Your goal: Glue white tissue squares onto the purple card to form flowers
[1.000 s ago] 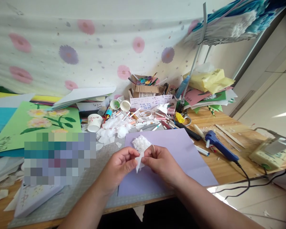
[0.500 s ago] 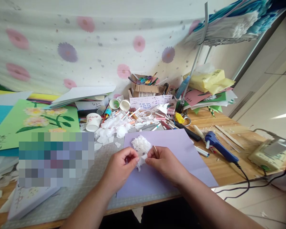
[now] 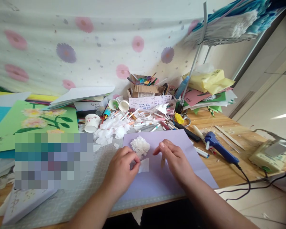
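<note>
My left hand (image 3: 124, 167) is closed in a pinch on a small piece of thin white paper (image 3: 144, 165), which sticks out to the right of the fingertips. A crumpled white paper flower (image 3: 140, 146) lies just beyond it on the sheet of lilac paper (image 3: 157, 183). To the right, my right hand (image 3: 173, 157) is apart from the white piece. Its fingers are curled round a slim wooden stick (image 3: 163, 161) that points down below the palm. The stick's upper part is hidden by the hand.
White paper scraps (image 3: 112, 130), paper cups (image 3: 92, 123) and scattered pens (image 3: 154, 127) lie behind the lilac sheet. A blue glue gun (image 3: 221, 148) with its cord is on the right, near a power strip (image 3: 264, 156). A green flower picture (image 3: 38, 122) lies on the left.
My right hand has let go of the white paper piece and moved right, and the stick in it now points down. The left hand keeps the piece, which is spread flatter.
</note>
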`<action>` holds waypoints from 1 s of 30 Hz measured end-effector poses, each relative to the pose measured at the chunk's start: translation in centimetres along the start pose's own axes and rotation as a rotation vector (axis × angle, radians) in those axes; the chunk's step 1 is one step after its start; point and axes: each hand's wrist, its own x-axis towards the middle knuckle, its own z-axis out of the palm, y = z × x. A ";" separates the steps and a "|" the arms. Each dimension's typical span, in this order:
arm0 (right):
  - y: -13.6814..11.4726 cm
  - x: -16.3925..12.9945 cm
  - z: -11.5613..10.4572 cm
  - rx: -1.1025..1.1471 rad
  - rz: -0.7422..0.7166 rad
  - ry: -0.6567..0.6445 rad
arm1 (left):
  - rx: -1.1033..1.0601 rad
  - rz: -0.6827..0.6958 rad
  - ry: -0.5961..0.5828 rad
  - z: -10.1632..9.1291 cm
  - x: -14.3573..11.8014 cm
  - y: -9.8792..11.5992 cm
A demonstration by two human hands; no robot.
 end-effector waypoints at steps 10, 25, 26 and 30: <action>1.7 -1.8 1.3 -0.088 -0.067 -0.108 | 0.082 0.018 -0.012 0.1 -0.2 -0.1; 1.4 -2.2 1.4 -0.418 -0.403 -0.319 | 0.075 0.096 -0.024 -0.4 -1.0 -0.7; 1.4 -2.3 1.4 -0.450 -0.420 -0.334 | 0.082 0.096 -0.027 -0.4 -1.1 -0.7; 1.4 -2.4 1.3 -0.460 -0.438 -0.335 | 0.117 0.078 -0.040 -0.5 -1.1 -0.6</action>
